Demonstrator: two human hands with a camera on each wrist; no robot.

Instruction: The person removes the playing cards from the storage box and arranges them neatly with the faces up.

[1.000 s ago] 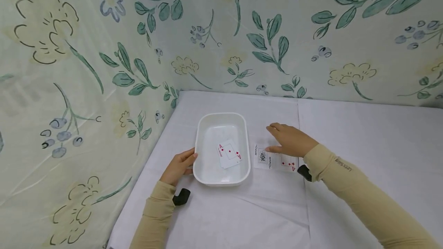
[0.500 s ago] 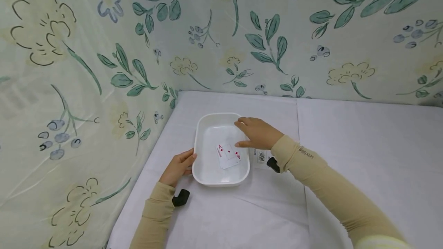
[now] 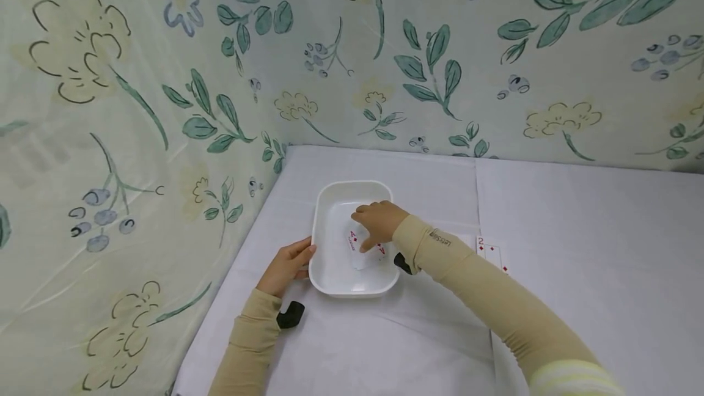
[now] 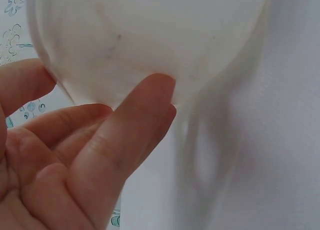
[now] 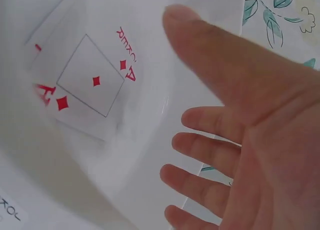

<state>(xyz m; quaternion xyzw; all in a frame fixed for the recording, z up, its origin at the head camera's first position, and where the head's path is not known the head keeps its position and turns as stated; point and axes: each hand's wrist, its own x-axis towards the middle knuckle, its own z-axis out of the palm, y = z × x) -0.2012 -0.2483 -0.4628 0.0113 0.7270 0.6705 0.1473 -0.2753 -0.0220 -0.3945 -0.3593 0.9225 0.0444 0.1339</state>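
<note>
My left hand [image 3: 286, 266] holds the left side of a white plastic tray [image 3: 326, 283]. In the left wrist view, the thumb [image 4: 145, 105] lies against the tray's wall [image 4: 200, 35], with other fingers behind the edge. Above the inside of the tray, my right hand [image 3: 379, 225] hovers with fingers apart and nothing visible in it. An ace of diamonds playing card [image 5: 97, 65] lies face up on the tray's floor, overlapping another card; in the head view the right hand partly covers it.
A two of diamonds card [image 3: 489, 252] lies on the white cloth right of the tray, partly behind my right forearm. A joker card [image 5: 10, 210] shows at the right wrist view's corner. Floral fabric [image 3: 429, 66] hangs behind and to the left.
My right hand has moved left, from over the cards on the cloth to above the tray. The two of diamonds has come into view. The left hand and tray stay put.
</note>
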